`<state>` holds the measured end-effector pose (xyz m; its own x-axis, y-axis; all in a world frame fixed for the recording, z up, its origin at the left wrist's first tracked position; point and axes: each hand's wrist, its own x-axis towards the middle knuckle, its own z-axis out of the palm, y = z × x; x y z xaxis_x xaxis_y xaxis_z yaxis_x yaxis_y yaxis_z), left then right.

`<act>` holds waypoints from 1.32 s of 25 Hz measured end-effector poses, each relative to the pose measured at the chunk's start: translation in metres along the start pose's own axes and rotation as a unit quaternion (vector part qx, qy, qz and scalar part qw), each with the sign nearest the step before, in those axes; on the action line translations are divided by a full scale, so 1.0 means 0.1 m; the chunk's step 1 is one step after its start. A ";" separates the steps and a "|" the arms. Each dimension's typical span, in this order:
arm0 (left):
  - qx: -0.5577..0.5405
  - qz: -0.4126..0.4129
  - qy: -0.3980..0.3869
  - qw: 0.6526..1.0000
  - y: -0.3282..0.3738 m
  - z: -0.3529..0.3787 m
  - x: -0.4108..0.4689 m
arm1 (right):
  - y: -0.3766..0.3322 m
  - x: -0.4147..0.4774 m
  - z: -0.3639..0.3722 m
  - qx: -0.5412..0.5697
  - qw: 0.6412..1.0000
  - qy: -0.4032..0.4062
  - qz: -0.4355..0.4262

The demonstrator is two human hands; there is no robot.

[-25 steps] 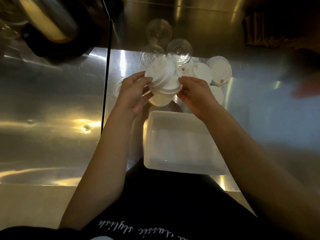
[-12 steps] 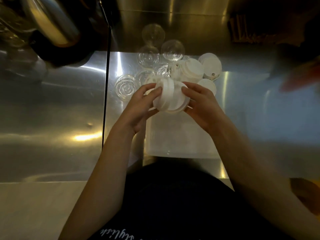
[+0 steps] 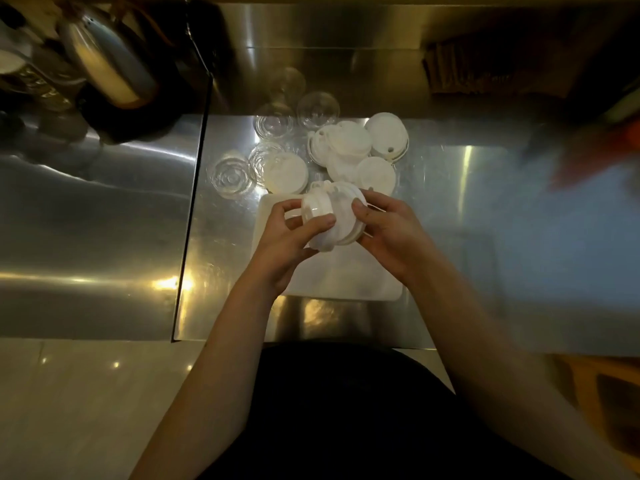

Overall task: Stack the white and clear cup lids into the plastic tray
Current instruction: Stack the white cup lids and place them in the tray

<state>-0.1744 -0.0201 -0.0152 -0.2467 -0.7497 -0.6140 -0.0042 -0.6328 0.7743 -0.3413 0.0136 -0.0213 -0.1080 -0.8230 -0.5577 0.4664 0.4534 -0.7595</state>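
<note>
A stack of white lids (image 3: 334, 213) is turned on its side and held between both hands above the far end of the white plastic tray (image 3: 349, 278). My left hand (image 3: 287, 240) grips its left end and my right hand (image 3: 388, 233) grips its right end. The tray floor that shows is bare; the hands hide its far part. Several loose white lids (image 3: 349, 143) lie in a heap behind the tray, one more white lid (image 3: 285, 173) lies to their left. Several clear dome lids (image 3: 230, 174) sit further left and back.
The steel counter (image 3: 221, 244) has a seam at its left and a front edge near my body. A metal jug (image 3: 107, 67) on a dark base stands at the back left. A blurred orange shape (image 3: 595, 154) is at the right.
Both hands have brought the lid stack back from over the loose lids to above the tray's far end. The stack has turned more onto its side.
</note>
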 end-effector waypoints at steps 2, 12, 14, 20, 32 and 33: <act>-0.006 0.008 0.001 1.000 -0.09 0.09 -0.06 | 0.02 -0.07 -0.09 0.005 1.000 -0.018 -0.001; -0.100 0.017 -0.043 0.994 -0.22 0.02 -0.23 | 0.03 -0.30 -0.04 -0.032 0.996 -0.066 -0.041; -0.102 0.015 -0.054 0.993 -0.17 -0.02 -0.21 | 0.03 -0.32 0.04 -0.034 0.996 -0.065 -0.059; -0.110 0.029 -0.074 0.991 -0.06 -0.21 -0.19 | 0.13 -0.30 0.37 -0.009 0.993 -0.074 -0.095; -0.135 0.054 -0.071 0.987 -0.07 -0.46 -0.20 | 0.23 -0.29 0.65 -0.056 0.989 -0.067 -0.116; -0.131 0.054 -0.073 0.987 -0.08 -0.46 -0.20 | 0.24 -0.29 0.65 -0.063 0.989 -0.066 -0.119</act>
<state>-0.1250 -0.0088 -0.0156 -0.3684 -0.7922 -0.4865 0.2756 -0.5929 0.7567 -0.2705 0.0262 -0.0014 -0.0810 -0.9452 -0.3164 0.3275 0.2745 -0.9041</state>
